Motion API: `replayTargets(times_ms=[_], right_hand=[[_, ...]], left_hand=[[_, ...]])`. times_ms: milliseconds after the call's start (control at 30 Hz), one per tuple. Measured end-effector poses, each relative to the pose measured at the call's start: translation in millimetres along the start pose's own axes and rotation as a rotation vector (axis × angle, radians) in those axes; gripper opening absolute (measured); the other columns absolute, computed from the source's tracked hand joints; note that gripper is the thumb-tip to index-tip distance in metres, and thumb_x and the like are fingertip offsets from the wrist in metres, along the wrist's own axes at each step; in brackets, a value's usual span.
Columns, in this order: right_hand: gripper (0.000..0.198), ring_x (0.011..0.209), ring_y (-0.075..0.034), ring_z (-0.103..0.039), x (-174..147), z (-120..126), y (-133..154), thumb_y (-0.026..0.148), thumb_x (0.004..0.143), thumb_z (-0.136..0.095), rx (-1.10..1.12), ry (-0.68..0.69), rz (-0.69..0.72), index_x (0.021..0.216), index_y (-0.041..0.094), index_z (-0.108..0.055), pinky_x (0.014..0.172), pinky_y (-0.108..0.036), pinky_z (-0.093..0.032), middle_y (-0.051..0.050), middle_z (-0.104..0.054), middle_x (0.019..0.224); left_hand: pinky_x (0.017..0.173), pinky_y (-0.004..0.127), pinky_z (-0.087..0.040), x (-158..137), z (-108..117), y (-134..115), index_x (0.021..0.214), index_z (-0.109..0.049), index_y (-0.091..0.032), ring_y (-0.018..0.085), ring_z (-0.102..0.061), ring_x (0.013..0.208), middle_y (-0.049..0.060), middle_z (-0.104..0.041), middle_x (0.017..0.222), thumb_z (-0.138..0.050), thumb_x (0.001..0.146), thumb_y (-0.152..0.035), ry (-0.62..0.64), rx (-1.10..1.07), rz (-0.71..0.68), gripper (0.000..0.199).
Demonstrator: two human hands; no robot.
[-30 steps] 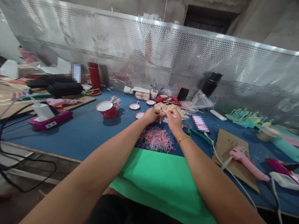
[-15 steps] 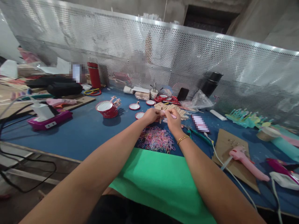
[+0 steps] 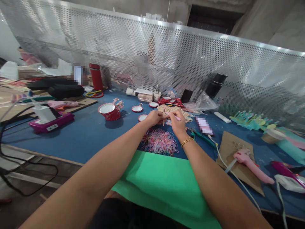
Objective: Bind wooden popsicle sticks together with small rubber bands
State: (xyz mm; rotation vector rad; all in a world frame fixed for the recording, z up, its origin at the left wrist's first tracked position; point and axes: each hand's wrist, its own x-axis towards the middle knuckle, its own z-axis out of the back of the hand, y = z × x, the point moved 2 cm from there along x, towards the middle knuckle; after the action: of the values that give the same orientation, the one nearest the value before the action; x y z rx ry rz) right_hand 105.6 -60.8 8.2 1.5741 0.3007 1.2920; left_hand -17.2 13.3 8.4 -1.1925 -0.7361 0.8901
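Note:
My left hand (image 3: 153, 118) is closed, pinching a small wooden stick (image 3: 164, 120) that stands roughly upright with a crosswise piece on it. In my right hand (image 3: 178, 124) is a slim pink pen-like tool (image 3: 176, 118), its tip pointing left at the stick; whether it touches I cannot tell. Just below both hands lies a pile of thin coloured rubber bands (image 3: 160, 142). Behind them flat wooden sticks (image 3: 186, 113) are spread out. A red-rimmed white disc (image 3: 142, 117) sits partly hidden beside my left hand.
Stacked red-rimmed discs (image 3: 109, 112) stand on the blue table (image 3: 78, 133) at left, near a purple power strip (image 3: 52, 123). At right are green-handled pliers (image 3: 206, 140), a phone (image 3: 204, 126), and a pink glue gun (image 3: 252, 167) on cardboard. A perforated metal panel (image 3: 114, 47) closes the back.
The pen-like tool's tip has shifted slightly right, showing more of the stick and its crosspiece. Both hands stay in nearly the same place.

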Motion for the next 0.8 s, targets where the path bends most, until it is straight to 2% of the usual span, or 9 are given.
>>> replayTargets(times_ms=[100, 367, 533, 800], right_hand=[[0.018, 0.075, -0.017, -0.058, -0.2, -2.0, -0.4, 0.038, 0.081, -0.054, -0.037, 0.013, 0.027, 0.074, 0.022, -0.058, 0.073, -0.030, -0.045, 0.001, -0.065, 0.073], [0.018, 0.074, -0.017, -0.059, 5.4, 1.9, -12.0, 0.038, 0.080, -0.055, 0.012, -0.025, -0.037, 0.072, 0.022, -0.056, 0.073, -0.031, -0.046, 0.001, -0.065, 0.071], [0.017, 0.074, -0.017, -0.057, 2.3, -1.1, -6.3, 0.037, 0.081, -0.054, -0.028, 0.020, 0.022, 0.073, 0.022, -0.058, 0.074, -0.031, -0.046, 0.001, -0.064, 0.073], [0.019, 0.072, -0.017, -0.058, 5.3, 2.6, -8.6, 0.039, 0.079, -0.057, 0.013, -0.013, -0.017, 0.072, 0.022, -0.057, 0.072, -0.031, -0.045, 0.001, -0.064, 0.071]], left_hand=[[0.049, 0.021, -0.046, -0.1, 0.2, 0.2, 0.059, -0.062, -0.011, 0.009, -0.053, 0.048, 0.000, -0.059, 0.055, -0.078, 0.065, -0.031, -0.008, 0.023, -0.019, 0.026], [0.050, 0.019, -0.045, 4.7, 0.6, 4.9, 0.066, -0.066, -0.011, 0.008, -0.053, 0.050, 0.000, -0.062, 0.060, -0.073, 0.068, -0.023, 0.034, 0.009, -0.035, 0.014], [0.049, 0.020, -0.045, 1.8, 0.8, 2.1, 0.060, -0.062, -0.011, 0.008, -0.050, 0.047, -0.002, -0.057, 0.053, -0.077, 0.065, -0.028, 0.005, 0.019, -0.033, 0.024], [0.050, 0.020, -0.046, 3.3, 0.8, 3.3, 0.066, -0.066, -0.011, 0.009, -0.055, 0.051, 0.000, -0.062, 0.060, -0.074, 0.068, -0.025, 0.017, 0.017, -0.029, 0.016]])
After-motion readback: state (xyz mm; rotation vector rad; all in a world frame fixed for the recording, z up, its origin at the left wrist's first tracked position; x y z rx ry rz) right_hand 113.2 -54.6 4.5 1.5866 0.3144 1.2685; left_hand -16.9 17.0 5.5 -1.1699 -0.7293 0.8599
